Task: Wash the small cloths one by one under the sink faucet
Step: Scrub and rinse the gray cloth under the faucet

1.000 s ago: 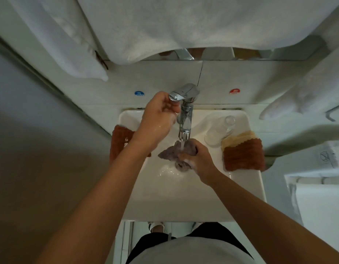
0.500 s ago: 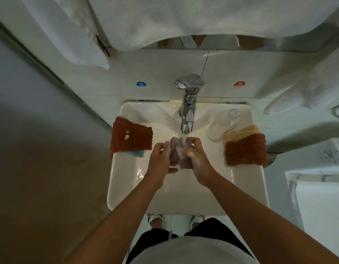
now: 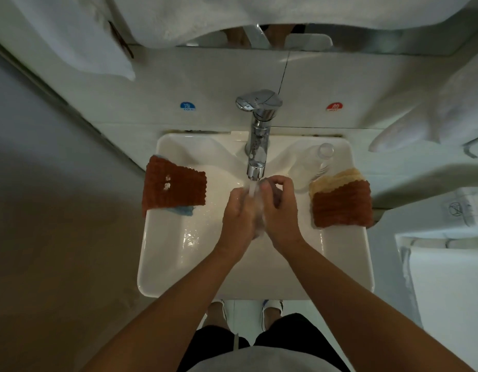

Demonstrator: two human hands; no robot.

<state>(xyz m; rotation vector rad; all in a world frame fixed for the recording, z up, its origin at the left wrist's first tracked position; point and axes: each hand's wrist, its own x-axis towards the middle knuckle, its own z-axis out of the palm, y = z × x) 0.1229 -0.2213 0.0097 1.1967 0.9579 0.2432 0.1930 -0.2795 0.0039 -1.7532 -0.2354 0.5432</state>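
Observation:
Water runs from the chrome faucet [image 3: 256, 154] onto a small purple-grey cloth [image 3: 276, 196], squeezed between both hands over the white sink [image 3: 178, 264]. My left hand [image 3: 239, 214] and my right hand [image 3: 279, 210] press together around the cloth, which is mostly hidden. A rust-brown cloth [image 3: 174, 185] lies on the sink's left rim over a blue cloth [image 3: 184, 210]. On the right rim a second rust-brown cloth [image 3: 342, 205] covers a pale yellow cloth [image 3: 337, 178].
A clear glass [image 3: 310, 167] lies tilted on the back right of the sink. White towels [image 3: 205, 14] hang above the sink, and another white towel [image 3: 433, 114] hangs at the right. A grey wall stands close on the left.
My left hand left the faucet handle and came down to join my right hand on the cloth. The cloth went from spread under the stream to bunched between both hands.

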